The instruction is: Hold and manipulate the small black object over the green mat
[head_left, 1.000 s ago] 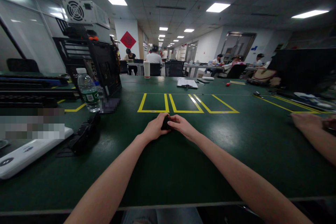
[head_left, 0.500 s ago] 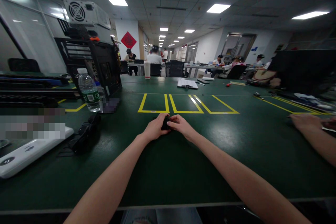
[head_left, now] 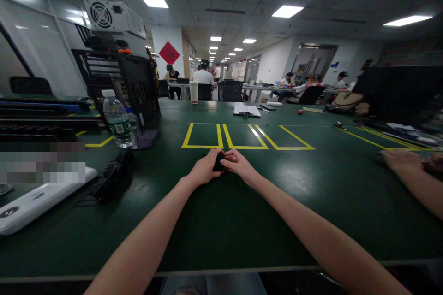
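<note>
Between my two hands is a small black object, too dark and too covered by fingers to name. My left hand is closed round its left side, fingers and thumb curled over it. My right hand pinches at its right side with the fingertips. Both hands are low over the green tabletop, just on the near side of the yellow tape outlines.
On the left are a white device, a bundle of black cable, a water bottle and a black computer case. Beyond the tape lie a clipboard and a white cup. Another person's hand rests at the right.
Hardly anything differs. Both hands stay in place on the small black object, with at most a slight shift of the right fingers.
</note>
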`<control>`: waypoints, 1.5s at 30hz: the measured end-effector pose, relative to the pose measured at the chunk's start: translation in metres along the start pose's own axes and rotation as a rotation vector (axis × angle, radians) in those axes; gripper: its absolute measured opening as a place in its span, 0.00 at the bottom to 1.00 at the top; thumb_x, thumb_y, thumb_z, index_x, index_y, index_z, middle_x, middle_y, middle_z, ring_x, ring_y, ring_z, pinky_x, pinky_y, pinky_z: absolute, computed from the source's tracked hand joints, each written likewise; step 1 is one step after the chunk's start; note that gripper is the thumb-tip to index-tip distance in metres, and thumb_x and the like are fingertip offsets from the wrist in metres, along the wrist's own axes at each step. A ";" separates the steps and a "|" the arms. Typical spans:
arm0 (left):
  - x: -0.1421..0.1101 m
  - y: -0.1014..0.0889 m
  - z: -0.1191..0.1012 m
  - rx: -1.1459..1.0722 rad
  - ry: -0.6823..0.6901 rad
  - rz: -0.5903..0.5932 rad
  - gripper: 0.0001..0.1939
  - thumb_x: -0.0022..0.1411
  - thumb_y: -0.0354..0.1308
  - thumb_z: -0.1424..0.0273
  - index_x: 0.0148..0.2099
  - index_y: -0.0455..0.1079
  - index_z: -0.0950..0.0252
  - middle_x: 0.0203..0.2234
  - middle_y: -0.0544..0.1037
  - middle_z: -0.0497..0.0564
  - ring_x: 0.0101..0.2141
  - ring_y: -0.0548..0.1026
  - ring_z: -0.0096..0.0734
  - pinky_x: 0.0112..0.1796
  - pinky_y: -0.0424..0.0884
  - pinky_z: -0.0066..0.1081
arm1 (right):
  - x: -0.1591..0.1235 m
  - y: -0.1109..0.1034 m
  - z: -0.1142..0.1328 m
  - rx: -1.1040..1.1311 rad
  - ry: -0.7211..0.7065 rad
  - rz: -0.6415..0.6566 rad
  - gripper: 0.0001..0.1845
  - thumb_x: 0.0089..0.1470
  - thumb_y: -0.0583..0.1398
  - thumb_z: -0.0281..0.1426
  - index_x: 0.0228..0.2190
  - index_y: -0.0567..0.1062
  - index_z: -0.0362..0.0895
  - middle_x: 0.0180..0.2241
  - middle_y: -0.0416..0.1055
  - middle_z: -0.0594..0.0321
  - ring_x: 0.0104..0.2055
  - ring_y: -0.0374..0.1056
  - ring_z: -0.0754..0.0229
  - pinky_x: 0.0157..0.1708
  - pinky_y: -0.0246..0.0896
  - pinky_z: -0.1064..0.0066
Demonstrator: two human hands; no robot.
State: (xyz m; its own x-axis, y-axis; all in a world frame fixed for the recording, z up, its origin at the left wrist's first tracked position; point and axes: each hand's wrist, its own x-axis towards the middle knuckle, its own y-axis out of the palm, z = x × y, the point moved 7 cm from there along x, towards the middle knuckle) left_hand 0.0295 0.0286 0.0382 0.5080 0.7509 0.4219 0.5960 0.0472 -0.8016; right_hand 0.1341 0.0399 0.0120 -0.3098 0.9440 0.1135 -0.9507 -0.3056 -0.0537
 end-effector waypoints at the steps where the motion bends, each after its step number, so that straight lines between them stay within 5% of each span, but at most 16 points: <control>1: 0.000 0.000 0.000 0.000 -0.004 0.000 0.31 0.46 0.59 0.71 0.52 0.50 0.61 0.47 0.62 0.54 0.44 0.67 0.41 0.41 0.64 0.38 | 0.002 -0.001 -0.002 -0.001 0.010 -0.003 0.18 0.40 0.61 0.37 0.35 0.64 0.46 0.35 0.66 0.63 0.38 0.65 0.61 0.39 0.61 0.64; 10: -0.001 -0.001 0.000 0.000 -0.006 0.007 0.31 0.46 0.59 0.72 0.52 0.49 0.61 0.47 0.62 0.54 0.44 0.67 0.42 0.40 0.65 0.38 | -0.004 0.000 0.010 0.010 -0.020 0.053 0.21 0.33 0.65 0.30 0.33 0.65 0.45 0.36 0.67 0.64 0.42 0.63 0.61 0.44 0.58 0.64; 16: -0.001 -0.001 0.000 0.006 0.003 0.005 0.32 0.46 0.59 0.71 0.52 0.49 0.62 0.47 0.62 0.54 0.44 0.67 0.41 0.41 0.65 0.38 | -0.003 0.002 0.003 0.017 0.002 0.031 0.17 0.42 0.61 0.36 0.35 0.64 0.47 0.33 0.67 0.64 0.37 0.65 0.62 0.39 0.60 0.64; 24: 0.000 -0.001 0.003 0.006 -0.003 0.005 0.32 0.46 0.59 0.70 0.52 0.49 0.61 0.48 0.61 0.54 0.43 0.67 0.41 0.40 0.65 0.38 | 0.002 -0.002 0.000 0.011 0.022 0.033 0.19 0.40 0.62 0.34 0.36 0.66 0.43 0.39 0.65 0.58 0.41 0.64 0.58 0.42 0.59 0.61; 29: 0.000 0.000 0.001 0.002 0.000 0.009 0.31 0.47 0.58 0.70 0.52 0.49 0.61 0.47 0.62 0.54 0.43 0.67 0.42 0.39 0.65 0.37 | -0.003 0.002 0.010 0.037 -0.036 0.065 0.22 0.33 0.66 0.29 0.34 0.65 0.45 0.36 0.67 0.64 0.41 0.64 0.60 0.44 0.58 0.64; 35: 0.000 0.000 0.001 -0.002 -0.006 0.003 0.32 0.46 0.59 0.70 0.52 0.49 0.61 0.48 0.61 0.54 0.44 0.67 0.42 0.41 0.64 0.37 | 0.001 0.000 0.002 0.039 -0.032 0.014 0.15 0.41 0.61 0.36 0.33 0.65 0.46 0.33 0.67 0.65 0.37 0.65 0.61 0.38 0.60 0.65; 45: -0.001 -0.001 0.001 -0.008 -0.027 0.013 0.31 0.47 0.59 0.71 0.52 0.50 0.61 0.48 0.62 0.54 0.43 0.67 0.41 0.40 0.64 0.38 | 0.000 -0.001 0.004 0.037 -0.021 0.043 0.18 0.37 0.64 0.32 0.33 0.66 0.44 0.37 0.66 0.62 0.41 0.64 0.59 0.43 0.58 0.62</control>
State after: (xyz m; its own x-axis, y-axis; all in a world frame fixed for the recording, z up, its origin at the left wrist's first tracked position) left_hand 0.0277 0.0282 0.0383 0.4987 0.7688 0.4003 0.5946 0.0326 -0.8033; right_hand 0.1353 0.0394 0.0162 -0.3507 0.9270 0.1328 -0.9361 -0.3509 -0.0223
